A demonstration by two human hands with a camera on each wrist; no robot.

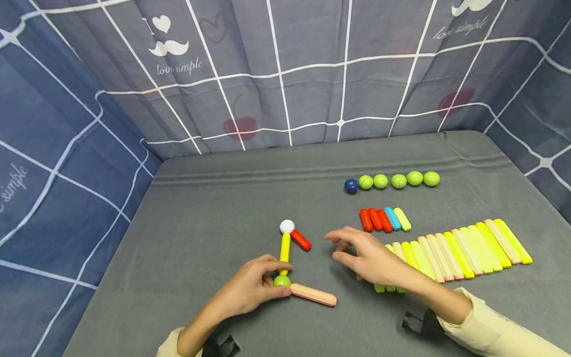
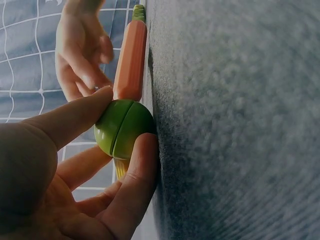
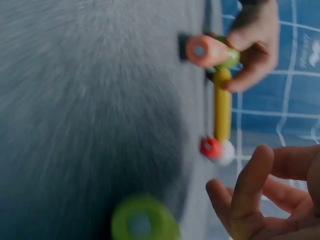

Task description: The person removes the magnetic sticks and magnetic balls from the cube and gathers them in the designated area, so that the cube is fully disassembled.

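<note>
My left hand (image 1: 250,287) pinches a green ball (image 1: 282,281) between thumb and fingers, low over the grey cloth. From this ball a long yellow stick (image 1: 285,248) runs to a white ball (image 1: 287,226), and a peach stick (image 1: 314,294) points out to the right. A short red stick (image 1: 301,240) joins the white ball. Grey discs show in the ends of the peach stick (image 3: 199,51) and the red stick (image 3: 209,146) in the right wrist view. My right hand (image 1: 363,253) hovers right of these parts, fingers loosely bent around nothing.
Under the right forearm and beyond lies a row of long yellow and peach sticks (image 1: 455,253). Behind it are short sticks (image 1: 384,219) in red, blue and yellow-green. A blue ball (image 1: 351,186) and several green balls (image 1: 399,181) line the back. Checked curtains (image 1: 312,69) enclose the table.
</note>
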